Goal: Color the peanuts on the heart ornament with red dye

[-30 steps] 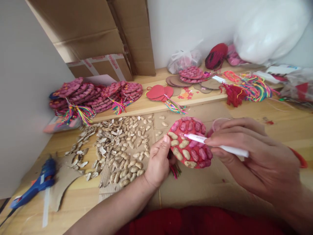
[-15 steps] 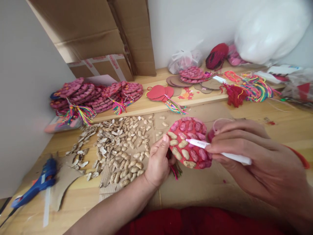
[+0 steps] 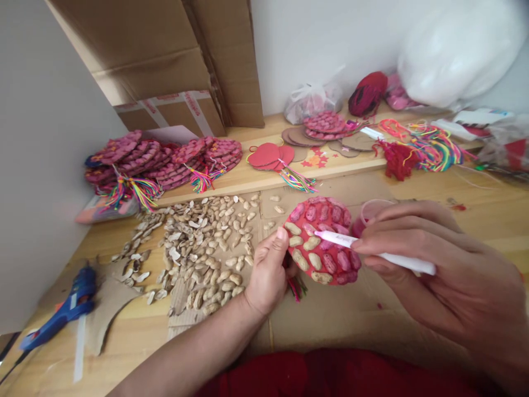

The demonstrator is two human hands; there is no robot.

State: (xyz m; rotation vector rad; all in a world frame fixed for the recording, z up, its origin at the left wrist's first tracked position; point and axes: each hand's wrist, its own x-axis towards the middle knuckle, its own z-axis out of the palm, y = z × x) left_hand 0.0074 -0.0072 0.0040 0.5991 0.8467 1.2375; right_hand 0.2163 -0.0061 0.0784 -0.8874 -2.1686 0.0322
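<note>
My left hand (image 3: pixel 268 270) grips the left edge of a round red disc (image 3: pixel 303 220) covered in peanut shells, its thumb on the front face. Shells on the disc's right and top are pink, while several on the left and bottom are bare tan. Between the fingers and thumb of my right hand (image 3: pixel 430 264) is a white paint marker (image 3: pixel 341 239). Its pink tip is at a partly pink shell near the disc's middle; I cannot tell if it touches. A dark tassel (image 3: pixel 296 288) hangs below the disc. Behind my right hand stands a clear cup (image 3: pixel 374 208) with pink inside.
Loose peanuts (image 3: pixel 219 270) and split shells cover cardboard at left, beside a blue glue gun (image 3: pixel 76 303). On the raised shelf are stacked pink peanut discs (image 3: pixel 177 160), red discs (image 3: pixel 268 156), coloured cords (image 3: pixel 438 146) and red yarn (image 3: pixel 367 95).
My right hand and the marker have shifted slightly right, the tip moving a little up and left off the tan shell towards the pinkish one. The disc has moved marginally right.
</note>
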